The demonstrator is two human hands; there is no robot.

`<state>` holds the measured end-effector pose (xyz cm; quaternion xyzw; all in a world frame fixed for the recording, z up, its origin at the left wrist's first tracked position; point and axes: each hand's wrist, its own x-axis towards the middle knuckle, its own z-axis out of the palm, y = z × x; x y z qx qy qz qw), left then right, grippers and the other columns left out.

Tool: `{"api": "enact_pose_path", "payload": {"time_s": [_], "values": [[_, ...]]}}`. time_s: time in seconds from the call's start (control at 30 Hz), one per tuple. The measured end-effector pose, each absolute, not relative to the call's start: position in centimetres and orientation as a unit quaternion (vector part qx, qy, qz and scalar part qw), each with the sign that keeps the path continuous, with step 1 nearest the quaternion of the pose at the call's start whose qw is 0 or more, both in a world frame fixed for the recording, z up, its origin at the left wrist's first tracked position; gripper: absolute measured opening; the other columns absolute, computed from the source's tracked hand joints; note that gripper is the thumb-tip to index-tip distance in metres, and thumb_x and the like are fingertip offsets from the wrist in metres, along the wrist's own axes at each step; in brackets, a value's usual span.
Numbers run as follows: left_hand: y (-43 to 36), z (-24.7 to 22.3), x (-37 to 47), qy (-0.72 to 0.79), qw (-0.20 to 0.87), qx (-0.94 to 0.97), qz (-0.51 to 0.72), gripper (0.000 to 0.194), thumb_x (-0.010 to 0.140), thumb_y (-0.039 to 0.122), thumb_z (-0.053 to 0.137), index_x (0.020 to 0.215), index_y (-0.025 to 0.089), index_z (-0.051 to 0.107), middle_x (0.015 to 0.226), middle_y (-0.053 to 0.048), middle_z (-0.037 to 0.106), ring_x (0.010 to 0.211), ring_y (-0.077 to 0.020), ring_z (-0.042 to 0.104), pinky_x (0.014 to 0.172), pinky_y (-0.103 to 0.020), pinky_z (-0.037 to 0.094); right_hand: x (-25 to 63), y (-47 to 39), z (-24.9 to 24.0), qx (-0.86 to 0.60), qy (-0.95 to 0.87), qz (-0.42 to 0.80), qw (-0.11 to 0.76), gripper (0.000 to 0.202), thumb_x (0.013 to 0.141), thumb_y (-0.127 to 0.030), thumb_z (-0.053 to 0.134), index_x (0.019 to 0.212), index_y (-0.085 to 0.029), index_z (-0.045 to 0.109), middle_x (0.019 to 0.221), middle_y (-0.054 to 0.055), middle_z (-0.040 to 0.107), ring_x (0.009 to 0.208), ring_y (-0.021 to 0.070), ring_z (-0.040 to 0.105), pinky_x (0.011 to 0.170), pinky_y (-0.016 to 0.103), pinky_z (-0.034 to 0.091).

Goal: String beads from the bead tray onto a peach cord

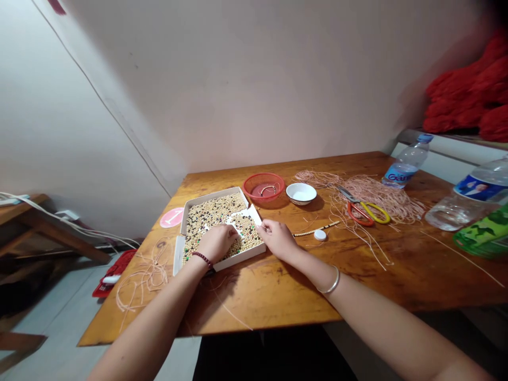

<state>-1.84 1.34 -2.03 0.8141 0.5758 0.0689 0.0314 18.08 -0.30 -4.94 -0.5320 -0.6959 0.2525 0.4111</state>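
Observation:
A shallow white box (238, 260) full of small beads (216, 209), mostly cream with dark and some green ones, lies on the table. My left hand (216, 242) is over its near part, fingers pinched together down at the beads; what they hold is too small to make out. At the box's right edge, my right hand (278, 239) has its fingers curled closed, and their contents are hidden. A string of cream and dark beads (313, 230) runs out on the table from behind this hand, past a small white round cap (319, 235).
Behind the box are a red mesh basket (249, 197) with a beaded strand inside and a white bowl (301, 200). Scissors (365, 209) lie on tangled pink cord (381, 193). Plastic bottles (407, 161) stand at right. Loose cord (148, 272) and a pink disc (172, 217) are at left.

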Motion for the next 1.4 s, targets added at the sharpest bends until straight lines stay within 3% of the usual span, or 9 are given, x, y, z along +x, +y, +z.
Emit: {"api": "enact_pose_path", "payload": {"time_s": [0.17,0.27,0.63,0.97,1.2,1.4], "values": [[1.31,-2.24,-1.53,0.517,0.039,0.848,0.111,0.022,0.086,0.029,0.05,0.098,0.022,0.068,0.099,-0.006,0.066,0.093,-0.021,0.059,0.081,-0.028,0.043,17.99,-0.3,-5.11,-0.535,-0.692,0.253,0.414,0.034,0.084,-0.042,0.046,0.06,-0.019,0.045,0.052,-0.003,0.045,0.05,0.0095,0.039,0.049,0.022,0.022],[1.39,-2.33,-1.55,0.488,0.062,0.864,0.108,0.023,0.086,0.025,0.049,0.096,0.023,0.069,0.097,-0.005,0.066,0.092,-0.0203,0.059,0.083,-0.028,0.043,17.93,-0.28,-5.23,-0.532,-0.695,0.249,0.415,0.034,0.085,-0.042,0.045,0.06,-0.019,0.045,0.052,-0.003,0.045,0.051,0.0098,0.039,0.049,0.022,0.022],[1.21,-2.09,-1.55,0.512,0.08,0.85,0.095,0.024,0.086,0.032,0.049,0.085,0.02,0.069,0.086,-0.005,0.069,0.077,-0.0194,0.061,0.066,-0.026,0.042,18.02,-0.41,-4.82,-0.537,-0.701,0.235,0.406,0.035,0.085,-0.042,0.045,0.058,-0.019,0.043,0.051,-0.004,0.04,0.049,0.0099,0.035,0.049,0.023,0.02],[1.36,-1.93,-1.82,0.539,0.115,0.831,0.083,0.024,0.082,0.038,0.053,0.084,0.022,0.071,0.083,-0.004,0.071,0.071,-0.0182,0.062,0.061,-0.024,0.04,18.0,-0.3,-5.14,-0.534,-0.702,0.236,0.408,0.034,0.085,-0.04,0.045,0.059,-0.019,0.043,0.052,-0.004,0.042,0.051,0.0099,0.036,0.05,0.022,0.021],[1.24,-1.53,-1.74,0.545,0.131,0.826,0.064,0.019,0.076,0.034,0.055,0.075,0.022,0.071,0.077,-0.002,0.071,0.066,-0.0154,0.061,0.056,-0.022,0.037,17.99,-0.42,-5.03,-0.533,-0.702,0.237,0.407,0.032,0.084,-0.039,0.046,0.059,-0.019,0.045,0.053,-0.003,0.045,0.051,0.0098,0.037,0.05,0.023,0.021],[1.04,-1.56,-1.55,0.557,0.118,0.819,0.071,0.018,0.074,0.033,0.056,0.079,0.024,0.072,0.078,-0.001,0.071,0.067,-0.0163,0.062,0.056,-0.022,0.039,17.91,-0.5,-4.86,-0.539,-0.701,0.24,0.401,0.032,0.084,-0.039,0.046,0.059,-0.019,0.047,0.054,-0.003,0.047,0.051,0.0101,0.039,0.051,0.022,0.023]]}}
